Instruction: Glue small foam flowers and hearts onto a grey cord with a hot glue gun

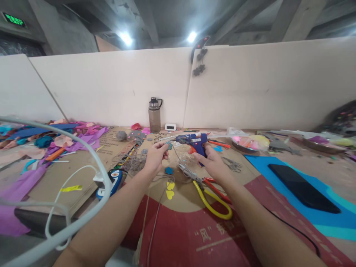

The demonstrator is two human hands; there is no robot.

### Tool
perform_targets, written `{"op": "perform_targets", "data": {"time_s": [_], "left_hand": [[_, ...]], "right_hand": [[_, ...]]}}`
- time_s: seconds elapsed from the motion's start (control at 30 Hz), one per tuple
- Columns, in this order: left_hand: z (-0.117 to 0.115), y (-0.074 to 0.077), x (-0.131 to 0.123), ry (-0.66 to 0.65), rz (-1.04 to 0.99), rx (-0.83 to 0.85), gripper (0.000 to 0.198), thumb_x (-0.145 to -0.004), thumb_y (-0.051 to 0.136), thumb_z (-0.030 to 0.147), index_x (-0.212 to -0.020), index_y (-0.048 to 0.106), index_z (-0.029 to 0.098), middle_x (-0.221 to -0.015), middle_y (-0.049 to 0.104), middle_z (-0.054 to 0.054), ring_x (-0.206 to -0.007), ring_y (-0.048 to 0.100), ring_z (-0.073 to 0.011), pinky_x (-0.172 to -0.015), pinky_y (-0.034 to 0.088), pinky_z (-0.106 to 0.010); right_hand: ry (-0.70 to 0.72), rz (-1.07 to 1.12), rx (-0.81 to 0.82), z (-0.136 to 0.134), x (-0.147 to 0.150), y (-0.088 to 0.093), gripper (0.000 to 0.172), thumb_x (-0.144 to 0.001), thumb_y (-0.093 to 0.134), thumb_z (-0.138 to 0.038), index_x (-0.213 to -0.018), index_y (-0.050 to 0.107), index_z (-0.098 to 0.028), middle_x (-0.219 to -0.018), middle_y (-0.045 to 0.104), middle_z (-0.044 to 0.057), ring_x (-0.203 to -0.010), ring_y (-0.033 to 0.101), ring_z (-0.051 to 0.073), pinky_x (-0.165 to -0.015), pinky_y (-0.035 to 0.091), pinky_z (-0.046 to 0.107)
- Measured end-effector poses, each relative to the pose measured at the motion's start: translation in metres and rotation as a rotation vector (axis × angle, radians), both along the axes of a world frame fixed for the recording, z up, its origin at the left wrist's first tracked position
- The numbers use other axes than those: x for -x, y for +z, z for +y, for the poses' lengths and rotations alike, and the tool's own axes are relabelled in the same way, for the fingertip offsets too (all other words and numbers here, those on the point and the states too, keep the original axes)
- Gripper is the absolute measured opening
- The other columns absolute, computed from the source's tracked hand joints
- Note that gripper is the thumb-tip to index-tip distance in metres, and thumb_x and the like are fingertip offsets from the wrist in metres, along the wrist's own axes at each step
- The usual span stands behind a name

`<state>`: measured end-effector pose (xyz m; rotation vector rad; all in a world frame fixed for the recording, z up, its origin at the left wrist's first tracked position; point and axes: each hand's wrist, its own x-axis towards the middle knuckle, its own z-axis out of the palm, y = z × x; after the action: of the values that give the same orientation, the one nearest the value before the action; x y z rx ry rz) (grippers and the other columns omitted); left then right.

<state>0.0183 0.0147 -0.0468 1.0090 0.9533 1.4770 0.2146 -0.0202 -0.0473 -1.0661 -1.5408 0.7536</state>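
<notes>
Grips glue gun (pixel 198 144) in right hand (pixel 213 161); pinches teal flower (pixel 169 145) in left hand (pixel 155 158), near nozzle (pixel 177 138), above cardboard (pixel 183 200).

Glue gun (pixel 198 144) of smooth blue plastic. Small matt, felt-like flower (pixel 169 145). Scissors (pixel 204 202) with smooth yellow plastic-looking handles. Dull, fibrous grey cord (pixel 136 163). Matt printed cardboard (pixel 183 230). Smooth translucent bottle (pixel 155 119), seemingly plastic. Dark, smooth-faced phone (pixel 303 188). Matt white panels (pixel 111 89).
</notes>
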Motion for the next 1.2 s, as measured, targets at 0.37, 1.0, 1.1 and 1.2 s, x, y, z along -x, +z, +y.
{"op": "perform_targets", "data": {"time_s": [0.37,1.0,1.1,1.2], "left_hand": [[-0.0002,0.0029,-0.0014,0.016,-0.003,0.025,0.026,-0.058,0.077,0.028,-0.067,0.057,0.015,-0.050,0.051,0.005,-0.041,0.044,-0.0044,-0.037,0.030,-0.016],[-0.0028,0.0031,-0.0023,0.008,0.020,-0.013,0.028,-0.057,0.077,0.031,-0.069,0.058,0.014,-0.053,0.051,0.005,-0.044,0.046,-0.0046,-0.038,0.031,-0.016],[-0.0029,0.0036,-0.0025,0.013,0.015,-0.005,0.028,-0.057,0.076,0.030,-0.069,0.058,0.014,-0.053,0.050,0.005,-0.043,0.045,-0.0045,-0.037,0.032,-0.016],[-0.0024,0.0033,-0.0026,0.013,0.015,-0.006,0.027,-0.058,0.076,0.031,-0.069,0.057,0.014,-0.053,0.050,0.005,-0.043,0.045,-0.0045,-0.038,0.032,-0.016]], "right_hand": [[0.021,-0.018,0.015,-0.0008,0.0004,0.0014,0.045,-0.079,0.056,-0.033,-0.120,0.048,-0.020,-0.126,0.056,0.010,-0.117,0.051,0.024,-0.107,0.034,0.043],[-0.066,-0.150,-0.043,-0.0028,0.0012,0.0013,0.051,-0.081,0.055,-0.033,-0.128,0.049,-0.016,-0.129,0.056,0.013,-0.119,0.052,0.027,-0.106,0.035,0.048],[-0.072,-0.165,-0.047,-0.0035,0.0017,0.0022,0.053,-0.081,0.054,-0.033,-0.131,0.047,-0.016,-0.133,0.054,0.013,-0.122,0.050,0.026,-0.108,0.032,0.049],[-0.100,-0.183,-0.043,-0.0039,0.0018,0.0005,0.054,-0.082,0.054,-0.035,-0.133,0.047,-0.018,-0.139,0.049,0.013,-0.128,0.044,0.027,-0.110,0.028,0.050]]}}
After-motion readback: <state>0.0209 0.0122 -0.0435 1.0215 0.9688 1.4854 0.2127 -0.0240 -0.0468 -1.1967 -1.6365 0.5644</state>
